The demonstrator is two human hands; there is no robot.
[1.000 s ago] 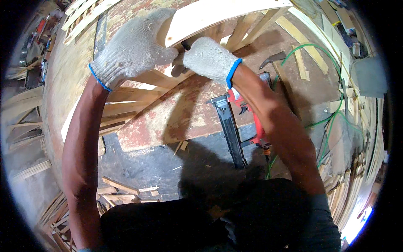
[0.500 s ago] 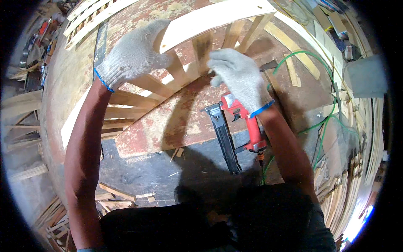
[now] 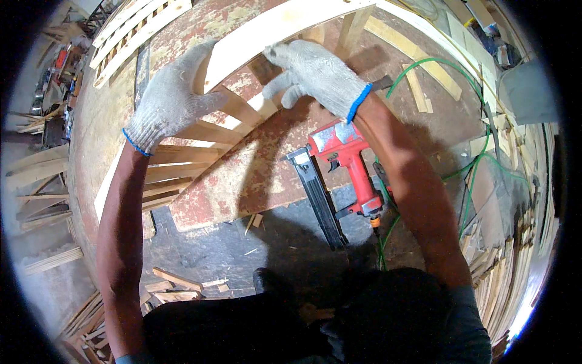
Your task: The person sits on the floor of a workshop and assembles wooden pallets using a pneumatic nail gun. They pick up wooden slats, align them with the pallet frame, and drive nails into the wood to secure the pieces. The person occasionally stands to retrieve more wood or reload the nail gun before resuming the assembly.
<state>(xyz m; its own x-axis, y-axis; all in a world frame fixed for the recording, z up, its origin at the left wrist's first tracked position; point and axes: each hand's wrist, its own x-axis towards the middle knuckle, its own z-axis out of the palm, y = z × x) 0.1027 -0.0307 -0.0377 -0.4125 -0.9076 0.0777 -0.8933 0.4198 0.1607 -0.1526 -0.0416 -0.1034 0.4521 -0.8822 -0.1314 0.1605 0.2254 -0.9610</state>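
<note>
One slatted frame (image 3: 273, 27) rests on a red board (image 3: 209, 203), gripped at one end by the left hand (image 3: 173, 94), probably for steadiness, while the right hand (image 3: 318, 73) spreads loosely beside it, nail gun (image 3: 359, 176) nearby.

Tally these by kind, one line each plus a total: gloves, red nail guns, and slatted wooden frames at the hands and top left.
Light grey gloves: 2
Red nail gun: 1
Slatted wooden frames: 2
Total: 5
</note>
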